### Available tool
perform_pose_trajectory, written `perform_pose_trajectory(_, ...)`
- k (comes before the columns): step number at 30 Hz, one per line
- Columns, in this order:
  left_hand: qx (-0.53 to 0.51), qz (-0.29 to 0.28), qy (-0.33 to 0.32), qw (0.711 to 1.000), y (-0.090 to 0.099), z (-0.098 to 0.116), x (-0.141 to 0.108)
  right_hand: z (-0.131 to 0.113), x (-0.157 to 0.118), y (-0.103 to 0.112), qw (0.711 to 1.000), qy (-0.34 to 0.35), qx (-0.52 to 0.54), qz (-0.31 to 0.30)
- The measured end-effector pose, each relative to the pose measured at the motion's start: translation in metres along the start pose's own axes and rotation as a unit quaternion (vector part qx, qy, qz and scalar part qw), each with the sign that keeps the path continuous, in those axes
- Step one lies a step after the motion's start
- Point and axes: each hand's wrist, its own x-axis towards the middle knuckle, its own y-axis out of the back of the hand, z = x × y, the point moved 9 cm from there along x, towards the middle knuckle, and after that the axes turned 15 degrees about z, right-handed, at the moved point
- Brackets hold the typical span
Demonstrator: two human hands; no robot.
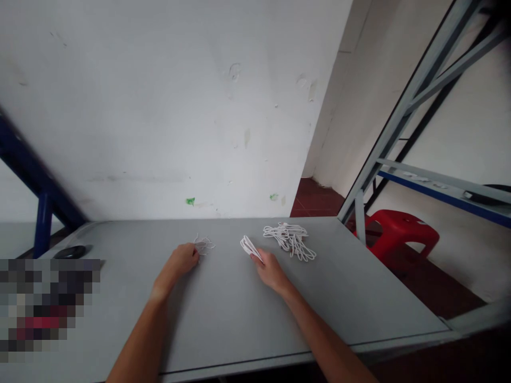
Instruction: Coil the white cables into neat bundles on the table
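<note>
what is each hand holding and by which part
The right hand pinches a folded bundle of white cord loops by its near end. The left hand meets loose white strands; whether it grips them cannot be told.

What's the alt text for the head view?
On a grey table, the right hand holds folded white cord loops beside a larger pile of white cord; the left hand is at loose white strands. A red stool stands off right.

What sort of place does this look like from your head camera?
Probably a plain workroom for handwork: white cord loops lie on a grey workbench, with a steel shelving rack and a red plastic stool beside it.
</note>
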Motion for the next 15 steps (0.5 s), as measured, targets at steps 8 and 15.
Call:
perform_pose_trajectory(8, 0.028, 0.018, 0.024, 0.999, 0.002, 0.002, -0.002, 0.003, 0.0, -0.001, 1.0, 0.002, 0.005, 0.009)
perform_pose_trajectory(15, -0.07, 0.059, 0.125, 0.988, 0.013, -0.015, 0.004, 0.006, 0.002, -0.004, 1.0, -0.004, 0.016, 0.007)
